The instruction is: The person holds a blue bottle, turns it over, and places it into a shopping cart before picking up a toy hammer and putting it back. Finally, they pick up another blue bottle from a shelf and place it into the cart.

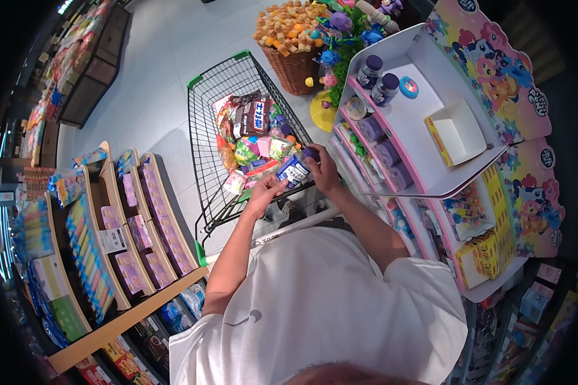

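Between my two hands, over the near end of the shopping cart (207,138), is a blue jar with a white-lettered label and a dark purple lid (293,171). My left hand (265,196) has its fingers closed at the jar's lower left side. Around the lid end on the right, my right hand (324,170) is wrapped. Beneath and beyond the jar, the cart holds a brown bag with white lettering (252,117), a green and white pack (246,151) and several other colourful packages.
On the right, a pink and white display stand (417,135) holds purple-lidded jars (384,90) and an open yellow box (456,133). A wicker basket (293,69) of small toys stands beyond the cart. Shelves of packaged goods (131,273) are on the left.
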`<act>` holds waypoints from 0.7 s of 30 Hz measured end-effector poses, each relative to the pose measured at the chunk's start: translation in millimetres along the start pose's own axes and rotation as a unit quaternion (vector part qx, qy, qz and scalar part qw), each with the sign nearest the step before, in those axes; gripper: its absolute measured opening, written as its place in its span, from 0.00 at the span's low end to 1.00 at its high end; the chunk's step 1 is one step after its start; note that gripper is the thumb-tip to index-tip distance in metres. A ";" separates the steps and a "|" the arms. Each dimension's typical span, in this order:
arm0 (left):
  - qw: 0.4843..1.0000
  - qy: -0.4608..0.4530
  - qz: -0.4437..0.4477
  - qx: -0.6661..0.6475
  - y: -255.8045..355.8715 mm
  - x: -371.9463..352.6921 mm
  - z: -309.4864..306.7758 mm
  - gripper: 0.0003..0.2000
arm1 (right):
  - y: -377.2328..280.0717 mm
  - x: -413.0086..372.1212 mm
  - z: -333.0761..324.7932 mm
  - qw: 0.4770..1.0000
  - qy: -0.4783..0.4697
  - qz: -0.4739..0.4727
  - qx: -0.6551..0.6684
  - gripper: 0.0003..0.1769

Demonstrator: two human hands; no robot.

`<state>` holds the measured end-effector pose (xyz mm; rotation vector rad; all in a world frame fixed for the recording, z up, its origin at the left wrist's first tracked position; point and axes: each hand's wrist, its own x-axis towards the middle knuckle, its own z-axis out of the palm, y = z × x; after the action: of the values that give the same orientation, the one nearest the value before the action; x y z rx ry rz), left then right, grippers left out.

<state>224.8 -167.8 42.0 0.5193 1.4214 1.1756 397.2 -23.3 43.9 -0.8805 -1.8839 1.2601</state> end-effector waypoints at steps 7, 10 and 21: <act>1.000 0.006 0.000 0.007 5.2 -4.2 3.4 0.09 | 9.7 -2.0 1.1 0.999 0.006 -0.034 -0.038 0.23; 1.000 0.011 0.000 0.001 6.2 -4.3 3.9 0.09 | 7.8 -2.4 1.5 0.999 0.004 -0.027 -0.041 0.23; 0.999 0.038 0.006 -0.031 -1.7 -2.9 0.8 0.12 | 8.2 -3.8 4.0 0.998 0.004 -0.027 -0.050 0.22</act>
<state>226.7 -170.6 42.0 0.4451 1.4430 1.2555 397.2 -25.9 34.4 -0.8795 -1.9655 1.1359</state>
